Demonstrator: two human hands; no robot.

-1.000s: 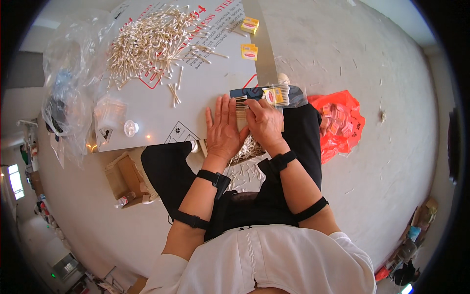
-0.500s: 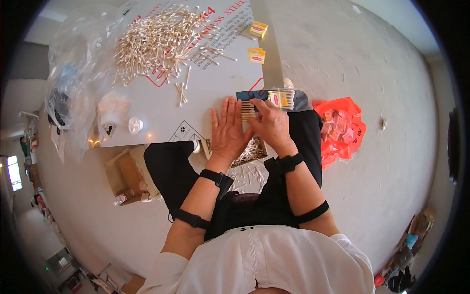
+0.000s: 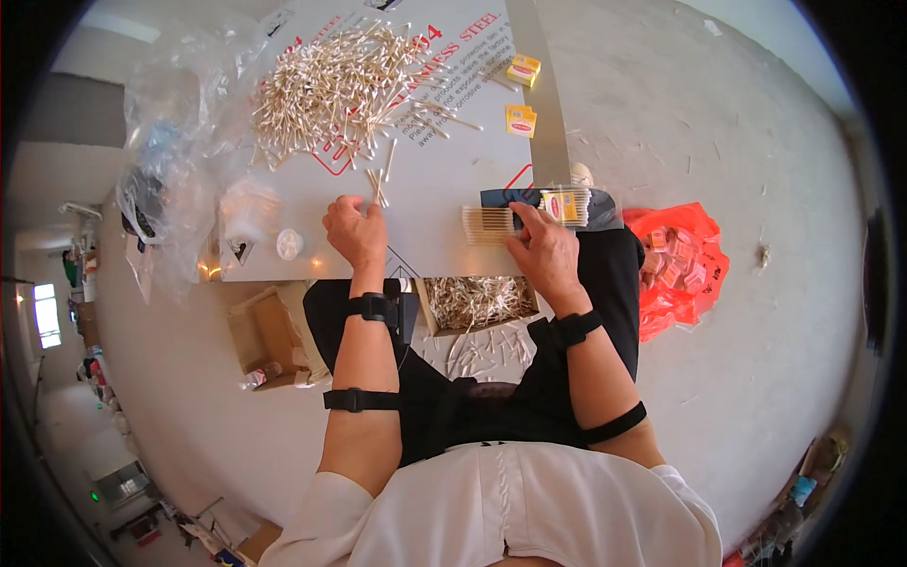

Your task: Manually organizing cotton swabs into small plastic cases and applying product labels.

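Left hand [image 3: 356, 230] on loose swabs [image 3: 377, 185], right hand [image 3: 548, 253] pressing swab row [image 3: 487, 225]

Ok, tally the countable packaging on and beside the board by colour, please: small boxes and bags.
Yellow boxes lying loose on the board: 2
Orange bags on the floor: 1
Clear bags at the board's left edge: 1
Total: 4
The swabs are too many to count.

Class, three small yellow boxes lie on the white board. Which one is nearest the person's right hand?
The yellow box inside the clear packet, just beyond the right hand. The other two yellow boxes lie loose, farther up the board.
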